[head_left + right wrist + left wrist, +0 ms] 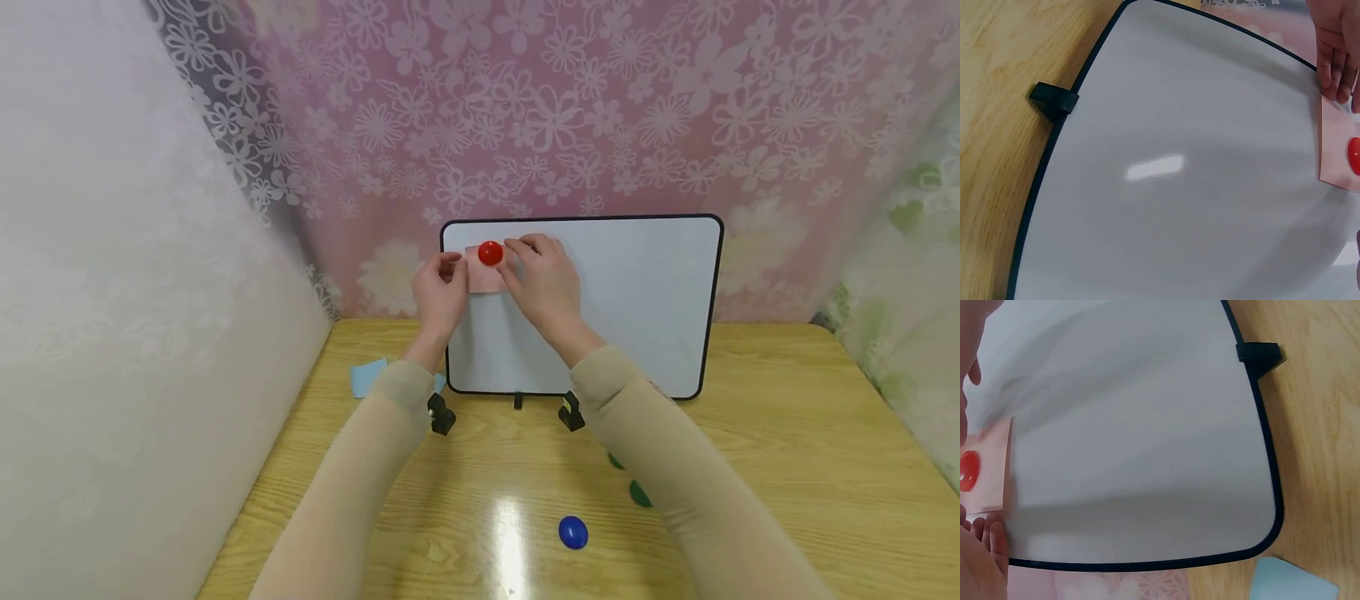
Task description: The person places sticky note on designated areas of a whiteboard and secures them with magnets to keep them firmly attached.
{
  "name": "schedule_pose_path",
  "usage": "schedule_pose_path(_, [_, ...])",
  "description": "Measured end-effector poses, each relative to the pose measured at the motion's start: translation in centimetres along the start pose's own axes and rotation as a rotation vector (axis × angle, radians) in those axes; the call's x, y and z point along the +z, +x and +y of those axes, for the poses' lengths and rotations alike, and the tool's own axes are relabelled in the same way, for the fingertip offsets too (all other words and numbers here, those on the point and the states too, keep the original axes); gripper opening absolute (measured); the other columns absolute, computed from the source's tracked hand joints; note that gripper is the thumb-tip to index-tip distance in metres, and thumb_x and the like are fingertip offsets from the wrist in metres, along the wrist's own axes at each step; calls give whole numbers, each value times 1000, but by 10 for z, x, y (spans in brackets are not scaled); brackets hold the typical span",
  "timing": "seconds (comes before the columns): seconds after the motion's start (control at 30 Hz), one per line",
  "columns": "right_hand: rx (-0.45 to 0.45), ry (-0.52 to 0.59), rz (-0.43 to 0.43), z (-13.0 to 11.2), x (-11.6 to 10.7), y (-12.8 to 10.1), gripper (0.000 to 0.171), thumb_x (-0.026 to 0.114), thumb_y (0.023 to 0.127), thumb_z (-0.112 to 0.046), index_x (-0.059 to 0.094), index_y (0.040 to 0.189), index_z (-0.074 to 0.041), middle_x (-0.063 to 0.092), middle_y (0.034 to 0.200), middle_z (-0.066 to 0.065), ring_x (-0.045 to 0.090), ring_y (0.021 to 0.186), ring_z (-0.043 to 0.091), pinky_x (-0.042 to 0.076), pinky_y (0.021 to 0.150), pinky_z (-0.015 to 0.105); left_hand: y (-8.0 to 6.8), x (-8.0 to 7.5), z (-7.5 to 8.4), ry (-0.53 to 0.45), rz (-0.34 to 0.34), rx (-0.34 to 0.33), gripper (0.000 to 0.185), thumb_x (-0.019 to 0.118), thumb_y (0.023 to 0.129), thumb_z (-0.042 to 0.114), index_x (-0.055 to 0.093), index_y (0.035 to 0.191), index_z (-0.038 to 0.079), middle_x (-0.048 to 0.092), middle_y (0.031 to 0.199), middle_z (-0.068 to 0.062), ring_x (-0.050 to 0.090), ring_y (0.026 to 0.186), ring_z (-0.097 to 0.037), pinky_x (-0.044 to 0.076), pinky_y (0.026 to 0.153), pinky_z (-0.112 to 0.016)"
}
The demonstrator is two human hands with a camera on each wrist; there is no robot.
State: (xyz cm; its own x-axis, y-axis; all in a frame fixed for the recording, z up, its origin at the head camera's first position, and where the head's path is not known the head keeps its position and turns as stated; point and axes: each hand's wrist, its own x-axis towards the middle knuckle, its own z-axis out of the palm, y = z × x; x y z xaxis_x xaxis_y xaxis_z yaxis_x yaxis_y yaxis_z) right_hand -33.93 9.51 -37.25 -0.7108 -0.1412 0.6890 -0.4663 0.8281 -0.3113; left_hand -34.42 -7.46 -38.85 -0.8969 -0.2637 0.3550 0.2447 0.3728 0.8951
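Observation:
A pink sticky note point(480, 280) lies flat against the upper left of a white board point(637, 300) with a black frame. On the note sits a round red magnet point(491, 252). My left hand point(441, 292) is at the note's left edge, its fingers loosely bent and touching or nearly touching the paper; the right wrist view shows these fingers point(1337, 75) along that edge. My right hand point(547, 279) is just right of the magnet, thumb and index finger spread beside it. In the left wrist view no finger covers the visible part of the magnet point(969, 470).
Black stands point(441, 414) hold the board's lower edge on the wooden table point(465, 500). Light blue paper point(367, 378) lies left of the board, partly behind my left sleeve. A blue magnet point(573, 532) lies in front; green pieces point(640, 493) are partly hidden by my right sleeve.

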Motion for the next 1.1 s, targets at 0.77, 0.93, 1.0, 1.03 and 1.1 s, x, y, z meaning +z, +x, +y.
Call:
schedule_pose_path(0.77, [80, 333, -35, 32, -9, -75, 39, 83, 98, -24, 75, 132, -7, 67, 129, 12, 62, 118, 29, 58, 84, 46, -54, -3, -45, -179, -120, 71, 22, 67, 108, 20, 74, 120, 2, 72, 103, -6, 68, 88, -20, 55, 78, -27])
schedule_pose_path(0.93, [67, 384, -65, 37, -9, -97, 38, 83, 98, -24, 76, 131, -7, 68, 128, 10, 64, 113, 28, 60, 81, 47, -79, -1, -53, -198, -204, 64, 25, 67, 109, 21, 74, 121, 0, 73, 103, -9, 70, 89, -20, 56, 76, -27])
schedule_pose_path(1.0, [50, 411, -82, 38, -10, -105, 38, 84, 97, -22, 76, 130, -6, 69, 128, 10, 65, 110, 29, 61, 80, 48, -89, 0, -54, -212, -235, 42, 25, 67, 109, 22, 74, 121, 0, 73, 104, -11, 70, 88, -21, 56, 76, -28])
schedule_pose_path(1.03, [42, 426, -93, 38, -11, -109, 38, 84, 97, -21, 76, 130, -6, 69, 128, 10, 66, 109, 30, 61, 80, 48, -94, 0, -54, -217, -249, 28, 26, 68, 109, 22, 74, 121, 0, 73, 104, -12, 70, 88, -21, 57, 77, -29])
schedule_pose_path(1.1, [32, 454, -110, 39, -12, -116, 37, 84, 96, -18, 76, 130, -5, 69, 128, 11, 66, 106, 33, 61, 78, 48, -102, 1, -55, -237, -281, -9, 26, 67, 109, 23, 73, 122, 1, 72, 105, -12, 70, 89, -20, 59, 80, -32])
